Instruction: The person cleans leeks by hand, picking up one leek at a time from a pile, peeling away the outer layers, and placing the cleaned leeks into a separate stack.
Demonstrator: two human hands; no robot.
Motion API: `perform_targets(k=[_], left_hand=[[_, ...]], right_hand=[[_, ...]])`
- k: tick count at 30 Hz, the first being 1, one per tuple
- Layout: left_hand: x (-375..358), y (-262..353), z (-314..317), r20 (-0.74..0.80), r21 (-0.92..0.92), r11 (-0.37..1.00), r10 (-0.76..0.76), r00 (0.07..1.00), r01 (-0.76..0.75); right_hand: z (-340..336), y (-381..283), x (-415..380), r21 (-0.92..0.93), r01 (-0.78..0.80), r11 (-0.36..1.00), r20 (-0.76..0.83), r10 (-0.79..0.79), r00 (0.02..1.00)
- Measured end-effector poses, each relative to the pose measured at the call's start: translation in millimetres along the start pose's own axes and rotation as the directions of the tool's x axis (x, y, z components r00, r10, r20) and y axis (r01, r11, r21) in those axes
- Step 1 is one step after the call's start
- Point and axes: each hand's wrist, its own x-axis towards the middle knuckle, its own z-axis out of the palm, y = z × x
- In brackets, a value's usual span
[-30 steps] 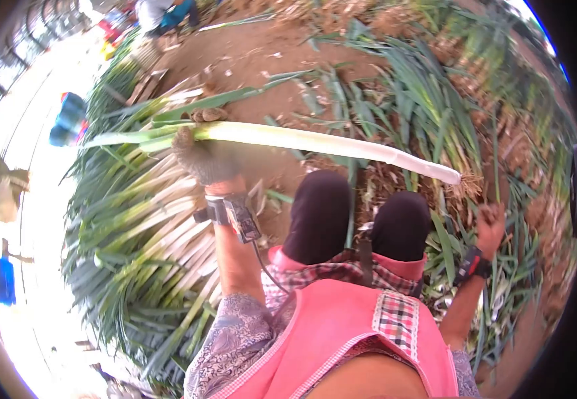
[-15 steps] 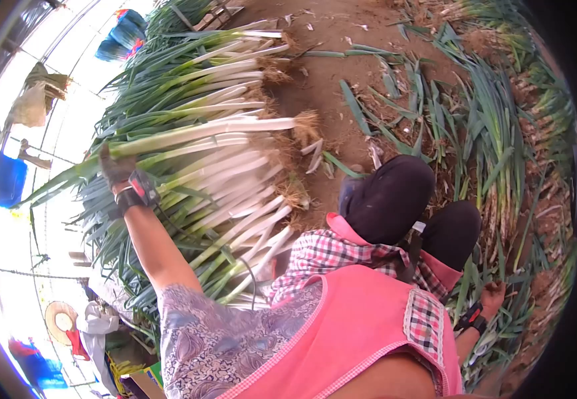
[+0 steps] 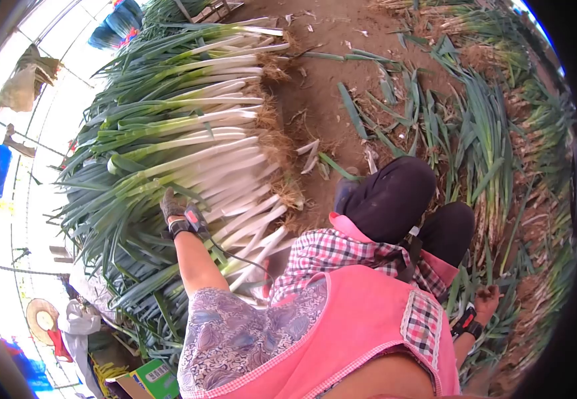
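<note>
A broad row of leeks [image 3: 215,149] lies at the left, green leaves outward and white shanks with roots toward the bare soil. My left hand [image 3: 173,206], in a dark, soiled covering with a strapped device at the wrist, rests on the leaves of this pile. Its fingers look stretched out, and no leek is raised in it. On my far right, my right hand [image 3: 486,302] is low among loose green leaves [image 3: 501,326], a similar device on its wrist. Its fingers are curled, and what lies in them is too small to make out.
Brown soil [image 3: 328,80] runs between the pile and my bent knees [image 3: 395,199]. More untrimmed leeks [image 3: 491,159] and loose leaves lie at the right. A straw hat [image 3: 41,319], a green box [image 3: 155,379] and a crate [image 3: 212,10] stand around the edges.
The leek that my left hand held raised across the pile now lies among the others. My left hand has moved down and right, toward me. My right hand has barely moved.
</note>
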Motion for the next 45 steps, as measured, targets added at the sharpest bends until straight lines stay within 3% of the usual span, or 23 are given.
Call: perform_targets(k=[4, 5, 6, 7, 8, 9, 10, 12, 14, 15, 17, 18, 19, 21, 22, 24, 27, 31, 35, 38, 42, 44, 45], left_hand=[[19.6, -20.1, -9.0, 0.204, -0.077, 0.997, 0.022, 0.979, -0.006], [30.5, -28.0, -10.4, 0.27, 0.003, 0.998, 0.055, 0.961, -0.058], [41.7, -44.9, -14.7, 0.39, 0.318, 0.893, 0.182, 0.903, -0.317], [53.7, -64.2, -17.7, 0.549, 0.665, 0.369, 0.347, 0.76, -0.649], [53.2, -78.4, -10.1, 0.601, 0.707, 0.147, 0.39, 0.698, -0.691], [21.9, -76.9, 11.8, 0.447, 0.489, 0.79, 0.137, 0.884, -0.37], [-5.8, -77.6, 32.9, 0.238, -0.024, 0.99, -0.132, 0.962, 0.142], [-39.0, -78.6, 66.9, 0.28, 0.065, 0.972, -0.236, 0.931, 0.227], [-55.2, -86.1, 90.9, 0.475, 0.061, 0.974, -0.221, 0.852, 0.219], [-80.4, -75.0, 117.2, 0.43, 0.112, 0.964, -0.266, 0.863, 0.241], [-140.0, -59.5, 162.9, 0.524, 0.026, 0.981, -0.175, 0.833, 0.19], [-106.8, -65.2, 183.2, 0.827, 0.147, 0.984, -0.067, 0.559, -0.1], [-119.5, -53.8, 209.6, 0.941, 0.138, 0.961, -0.052, 0.334, -0.239], [-149.6, -30.5, 261.8, 0.983, -0.069, 0.902, -0.011, -0.183, -0.427], [-162.9, -31.3, 293.2, 0.982, 0.166, 0.957, -0.137, -0.133, 0.238], [-319.3, -3.9, 326.2, 0.95, 0.091, 0.978, -0.143, 0.278, 0.19], [-382.6, -18.3, 387.8, 0.942, 0.173, 0.953, -0.087, -0.323, 0.249], [-488.0, -80.0, 407.8, 0.938, 0.325, 0.896, -0.264, -0.224, 0.301], [-487.9, -132.3, 412.2, 0.891, 0.454, 0.836, -0.413, -0.191, 0.31], [-495.2, -132.4, 405.8, 0.879, 0.46, 0.85, -0.477, 0.004, 0.257], [-524.3, -121.1, 403.6, 0.912, 0.404, 0.879, -0.408, -0.039, 0.253], [-522.1, -127.3, 402.1, 0.884, 0.467, 0.846, -0.458, -0.097, 0.257], [-521.3, -122.2, 403.3, 0.896, 0.445, 0.862, -0.433, -0.104, 0.242]], right_hand=[[6.2, 2.9, -7.0, 0.042, -0.024, 0.999, -0.03, 0.025, 0.999], [-0.1, 7.9, 0.1, 0.004, -0.008, 1.0, -0.08, 0.008, 0.997], [1.7, 13.5, 0.8, 0.012, -0.028, 1.0, -0.105, 0.029, 0.994], [2.2, 20.4, -0.3, 0.023, -0.052, 0.998, -0.133, 0.055, 0.99], [2.3, 29.7, -0.7, 0.04, -0.08, 0.996, -0.158, 0.085, 0.984], [-9.1, 42.3, 7.5, -0.02, -0.053, 0.998, -0.181, 0.049, 0.982], [-12.6, 54.0, 9.9, -0.007, -0.076, 0.997, -0.183, 0.073, 0.98], [-23.1, 76.3, 13.1, -0.002, -0.136, 0.991, -0.192, 0.133, 0.972], [-29.9, 99.6, 18.2, 0.106, -0.196, 0.975, -0.232, 0.215, 0.949], [-25.4, 109.6, 11.5, 0.143, -0.202, 0.969, -0.272, 0.235, 0.933], [-12.5, 122.5, -9.4, 0.072, -0.216, 0.974, -0.246, 0.228, 0.942], [8.6, 121.1, -27.7, 0.124, -0.226, 0.966, -0.219, 0.249, 0.944], [5.9, 124.8, -26.9, 0.141, -0.236, 0.961, -0.224, 0.263, 0.938], [-4.5, 133.7, -29.5, 0.175, -0.26, 0.95, -0.264, 0.3, 0.917], [-7.2, 138.4, -27.9, 0.194, -0.273, 0.942, -0.269, 0.319, 0.909], [11.1, 136.7, -45.8, 0.192, -0.249, 0.949, -0.282, 0.296, 0.912], [10.7, 150.6, -47.4, 0.182, -0.281, 0.942, -0.326, 0.328, 0.887], [30.7, 155.5, -41.3, 0.084, -0.298, 0.951, -0.293, 0.31, 0.905], [60.1, 151.8, -25.6, -0.125, -0.321, 0.939, -0.194, 0.294, 0.936], [72.4, 156.3, 2.6, -0.286, -0.327, 0.901, -0.133, 0.3, 0.945], [101.5, 146.4, 54.0, -0.526, -0.301, 0.796, -0.143, 0.266, 0.953], [119.0, 142.6, 92.6, -0.704, -0.175, 0.688, -0.058, 0.19, 0.98], [116.1, 144.5, 118.7, -0.797, 0.004, 0.604, 0.086, 0.108, 0.99]])
